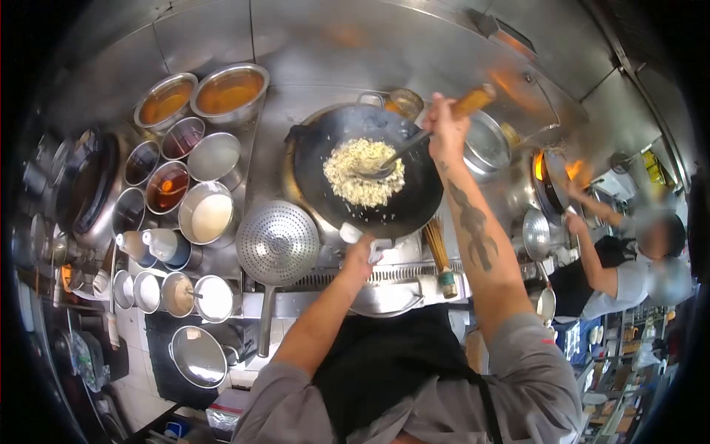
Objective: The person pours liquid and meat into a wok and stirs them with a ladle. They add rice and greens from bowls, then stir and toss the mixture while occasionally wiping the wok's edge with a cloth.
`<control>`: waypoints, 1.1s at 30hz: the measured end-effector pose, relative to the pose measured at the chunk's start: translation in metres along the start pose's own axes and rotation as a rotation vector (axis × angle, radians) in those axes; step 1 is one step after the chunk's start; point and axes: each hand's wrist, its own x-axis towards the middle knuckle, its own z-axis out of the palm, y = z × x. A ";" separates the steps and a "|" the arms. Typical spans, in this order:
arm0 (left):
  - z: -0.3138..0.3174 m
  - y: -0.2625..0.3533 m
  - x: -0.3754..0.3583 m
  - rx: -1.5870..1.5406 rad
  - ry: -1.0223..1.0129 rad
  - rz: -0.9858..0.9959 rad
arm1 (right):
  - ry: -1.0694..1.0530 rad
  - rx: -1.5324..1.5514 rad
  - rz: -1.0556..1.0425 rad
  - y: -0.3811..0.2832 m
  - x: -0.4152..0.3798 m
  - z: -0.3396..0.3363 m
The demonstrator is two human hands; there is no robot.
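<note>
A black wok [310, 159] sits on the burner in front of me. In its middle lies a heap of pale yellow and white fried rice [355, 192]. My left hand [360, 253] is closed on the near rim of the wok through a folded white cloth [351, 232]. My right hand [447, 126], raised over the wok's right side, grips a ladle [408, 146] whose wooden end sticks out past the fist. The ladle's bowl rests in the rice, partly covered by grains.
Left of the wok, a perforated strainer [277, 240] lies near metal sauce pots [214, 159] and seasoning tins [214, 298]. A bamboo brush [441, 259] lies at right, below a water-filled pot [486, 144]. Farther right, a co-worker [617, 259] stands at another wok with flames.
</note>
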 end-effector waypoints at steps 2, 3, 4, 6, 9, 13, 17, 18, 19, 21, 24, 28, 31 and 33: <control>-0.006 -0.005 0.008 -0.023 -0.043 0.006 | 0.016 0.122 -0.067 -0.003 0.002 0.002; -0.007 -0.005 0.014 -0.025 -0.050 0.005 | -0.036 0.145 -0.104 -0.009 0.005 0.000; -0.008 -0.007 0.015 -0.026 -0.056 -0.004 | -0.085 0.163 -0.137 -0.013 0.004 -0.001; -0.006 -0.009 0.015 -0.054 -0.017 -0.018 | -0.270 0.119 -0.103 0.048 0.004 -0.001; -0.006 -0.008 0.017 -0.092 -0.049 0.036 | -0.077 -0.022 0.094 0.007 0.011 0.022; -0.008 -0.013 0.018 -0.089 -0.076 0.069 | -0.100 0.125 -0.084 0.022 0.019 0.013; -0.009 -0.015 0.027 -0.067 -0.042 0.057 | -0.088 0.011 0.035 0.031 0.032 0.013; -0.010 -0.016 0.021 -0.068 -0.029 0.060 | -0.057 -0.041 0.042 0.022 0.036 0.011; -0.008 -0.015 0.020 -0.075 -0.023 0.069 | -0.031 0.007 -0.035 0.011 0.037 0.009; -0.005 -0.014 0.023 -0.119 -0.017 0.077 | -0.034 0.191 -0.082 0.018 0.037 0.000; -0.010 -0.015 0.023 -0.150 -0.040 0.088 | -0.164 0.161 -0.116 0.053 0.040 -0.010; -0.002 -0.009 0.008 -0.112 -0.032 0.117 | -0.167 0.201 0.014 0.026 0.038 0.011; -0.001 -0.007 0.006 -0.115 -0.015 0.131 | -0.235 0.342 -0.018 0.041 0.014 0.007; 0.002 -0.006 0.003 -0.102 0.007 0.124 | -0.293 0.213 0.008 0.048 0.019 0.007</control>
